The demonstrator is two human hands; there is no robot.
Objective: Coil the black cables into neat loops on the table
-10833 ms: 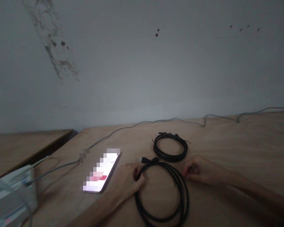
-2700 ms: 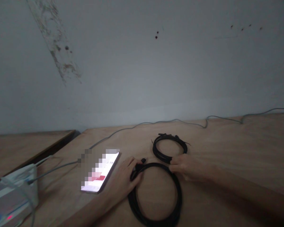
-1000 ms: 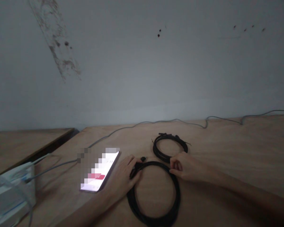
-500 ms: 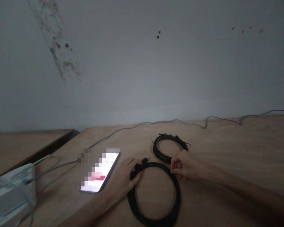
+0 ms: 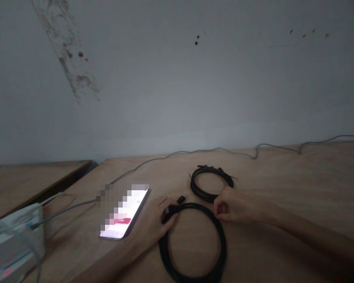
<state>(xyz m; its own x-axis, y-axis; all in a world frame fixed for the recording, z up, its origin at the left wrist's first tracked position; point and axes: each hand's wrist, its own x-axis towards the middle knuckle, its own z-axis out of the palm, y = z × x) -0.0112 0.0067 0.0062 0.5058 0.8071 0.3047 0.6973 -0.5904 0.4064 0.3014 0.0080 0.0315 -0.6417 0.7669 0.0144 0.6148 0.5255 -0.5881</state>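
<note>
Hands are both on the big coil of black cable (image 5: 164,247) here: left hand (image 5: 152,222) is closed around the cable near its plug end, at the coil's top left, and right hand (image 5: 236,207) sits half-curled at its top right, can't tell if it's gripping. Smaller coil (image 5: 194,190) lies just behind the big one, phone (image 5: 124,214) just left of it, all on a wooden surface (image 5: 283,177).

Place: plain workroom | plywood table (image 5: 297,188) | stained painted wall (image 5: 177,86) | grey cable (image 5: 218,149) along table edge
</note>
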